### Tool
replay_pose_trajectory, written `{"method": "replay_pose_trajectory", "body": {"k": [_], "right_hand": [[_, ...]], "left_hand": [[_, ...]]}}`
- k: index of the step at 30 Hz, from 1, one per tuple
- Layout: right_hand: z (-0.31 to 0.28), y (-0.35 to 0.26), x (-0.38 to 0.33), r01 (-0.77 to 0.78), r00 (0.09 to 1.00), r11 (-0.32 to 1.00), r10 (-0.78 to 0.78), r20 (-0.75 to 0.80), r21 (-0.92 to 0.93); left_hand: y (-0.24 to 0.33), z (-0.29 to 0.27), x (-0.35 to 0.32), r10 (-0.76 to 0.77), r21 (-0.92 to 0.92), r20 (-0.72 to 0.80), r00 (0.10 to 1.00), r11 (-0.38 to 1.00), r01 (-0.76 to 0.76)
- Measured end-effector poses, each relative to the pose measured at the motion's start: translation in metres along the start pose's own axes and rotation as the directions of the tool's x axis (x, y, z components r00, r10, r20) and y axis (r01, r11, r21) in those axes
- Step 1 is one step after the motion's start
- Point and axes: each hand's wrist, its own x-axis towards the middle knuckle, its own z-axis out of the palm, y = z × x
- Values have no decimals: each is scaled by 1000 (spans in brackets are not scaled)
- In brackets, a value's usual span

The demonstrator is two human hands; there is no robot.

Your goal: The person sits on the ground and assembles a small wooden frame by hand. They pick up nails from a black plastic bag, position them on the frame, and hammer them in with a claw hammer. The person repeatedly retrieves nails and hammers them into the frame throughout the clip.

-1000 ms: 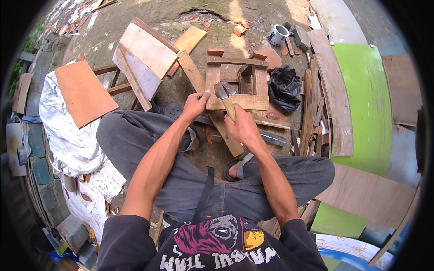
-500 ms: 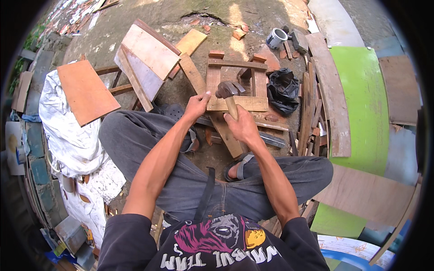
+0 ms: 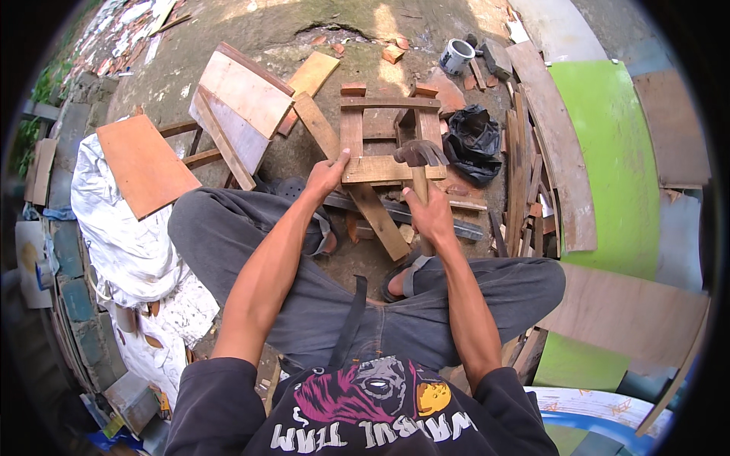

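In front of my knees stands a small wooden frame, built of two upright boards with crosspieces between them. A paler wooden slat lies across its near side. My left hand is closed on the left end of this slat, thumb along the edge. Wrapped round a light wooden handle, my right hand holds a claw hammer. The dark hammer head is over the slat's right end; I cannot tell whether it touches. Beneath the slat, a long plank slants toward my right foot.
Left of the frame lie a pale panelled wooden piece and an orange-brown board, beside white cloth. To the right are a black plastic bag, a paint can, stacked wood strips and a green sheet.
The hammer and my right hand have moved right, from the slat's middle to its right end. My left hand stays on the left end. The whole view has shifted slightly.
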Motion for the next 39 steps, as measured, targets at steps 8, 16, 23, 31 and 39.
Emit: {"method": "replay_pose_trajectory", "body": {"k": [8,16,23,31,39], "right_hand": [[5,14,-23,418,885,813,-265,382,-405],[-20,22,-14,293,941,881,-197,275,-371],[-15,29,-16,312,929,877,-201,311,-366],[2,39,-19,250,914,845,-45,403,-473],[-10,58,-8,194,955,889,-75,286,-415]], "left_hand": [[18,-13,9,-131,128,14,991,983,129],[-4,-4,-8,-265,-52,226,937,958,283],[9,-4,4,-268,128,323,908,963,239],[14,9,-15,-62,-3,82,995,998,62],[12,9,-9,104,96,5,995,990,-104]]}}
